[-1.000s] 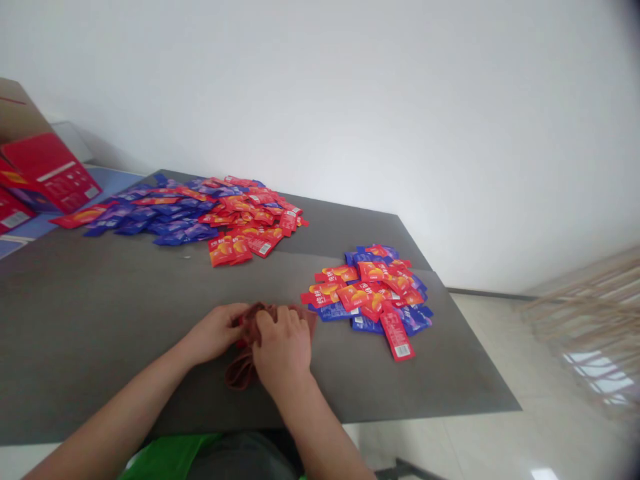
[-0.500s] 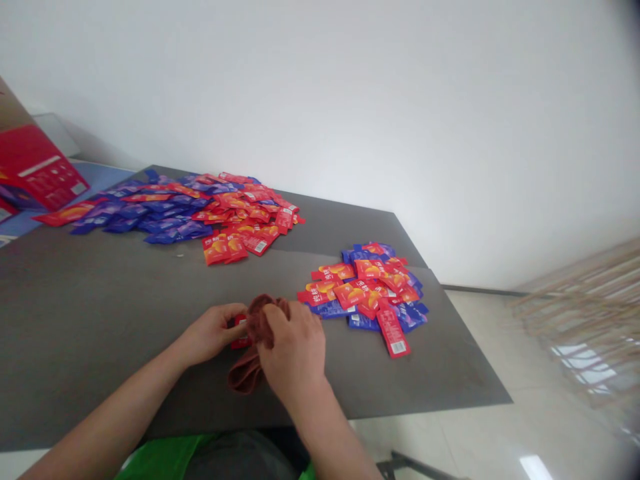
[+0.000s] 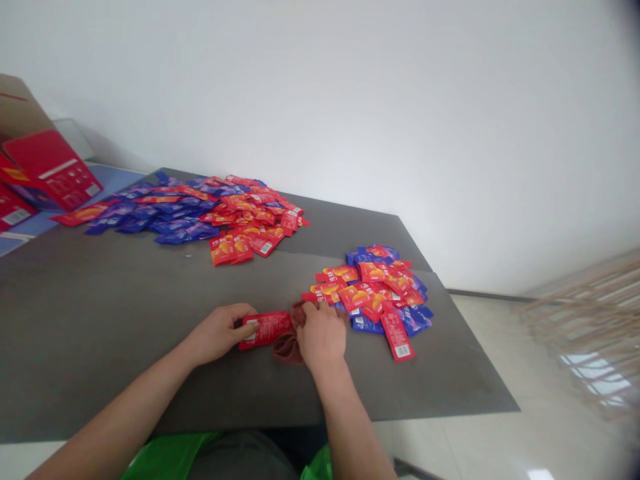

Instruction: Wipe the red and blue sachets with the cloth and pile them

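A red packet (image 3: 270, 328) lies back side up on the dark grey table (image 3: 125, 293). My left hand (image 3: 223, 333) pinches its left end between thumb and fingers. My right hand (image 3: 323, 333) is closed on a brown cloth (image 3: 289, 349), which touches the right end of the packet. Just beyond my right hand is a smaller pile of red and blue packets (image 3: 373, 293), one red packet (image 3: 397, 333) sticking out towards the near edge.
A larger pile of blue and red packets (image 3: 185, 210) spreads over the far left. Red boxes (image 3: 55, 170) stand at the left edge on a blue surface (image 3: 117, 179). A white wall (image 3: 350, 120) rises behind the table; wooden slats (image 3: 590, 320) are at the right.
My right hand and the cloth have moved right along the red packet, uncovering most of it. My left hand still holds its left end. The view has shifted slightly.
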### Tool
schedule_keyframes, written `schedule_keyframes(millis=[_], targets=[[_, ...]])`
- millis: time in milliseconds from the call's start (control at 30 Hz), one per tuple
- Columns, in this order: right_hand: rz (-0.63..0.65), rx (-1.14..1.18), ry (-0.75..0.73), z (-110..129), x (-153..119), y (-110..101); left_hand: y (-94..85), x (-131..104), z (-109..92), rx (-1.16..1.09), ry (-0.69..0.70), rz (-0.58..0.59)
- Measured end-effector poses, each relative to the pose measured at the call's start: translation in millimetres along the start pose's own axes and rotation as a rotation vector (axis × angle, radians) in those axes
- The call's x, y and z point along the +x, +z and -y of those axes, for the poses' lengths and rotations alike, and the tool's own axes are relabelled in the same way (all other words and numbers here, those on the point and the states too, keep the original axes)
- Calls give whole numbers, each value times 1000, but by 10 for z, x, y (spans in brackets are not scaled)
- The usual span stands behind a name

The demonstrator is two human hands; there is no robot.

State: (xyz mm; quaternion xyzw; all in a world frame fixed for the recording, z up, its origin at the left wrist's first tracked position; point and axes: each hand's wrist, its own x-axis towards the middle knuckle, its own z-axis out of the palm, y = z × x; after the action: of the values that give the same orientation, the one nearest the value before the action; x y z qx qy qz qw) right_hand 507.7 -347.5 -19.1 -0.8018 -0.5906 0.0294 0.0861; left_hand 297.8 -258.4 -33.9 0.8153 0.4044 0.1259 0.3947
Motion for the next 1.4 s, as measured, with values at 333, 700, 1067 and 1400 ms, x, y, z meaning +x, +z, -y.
schedule_keyframes(millis=[333, 700, 1067, 1400], targets=[[-89, 212, -228, 457, -308, -115, 32, 10, 103, -97, -22, 17], [-20, 14, 27, -153, -24, -79, 6, -10, 61, -21, 9, 1], [-42, 181, -224, 533, -268, 35, 37, 16, 82, -58, -3, -5], [-89, 28, 27, -118, -144, -94, -3, -12, 36, -54, -10, -8]])
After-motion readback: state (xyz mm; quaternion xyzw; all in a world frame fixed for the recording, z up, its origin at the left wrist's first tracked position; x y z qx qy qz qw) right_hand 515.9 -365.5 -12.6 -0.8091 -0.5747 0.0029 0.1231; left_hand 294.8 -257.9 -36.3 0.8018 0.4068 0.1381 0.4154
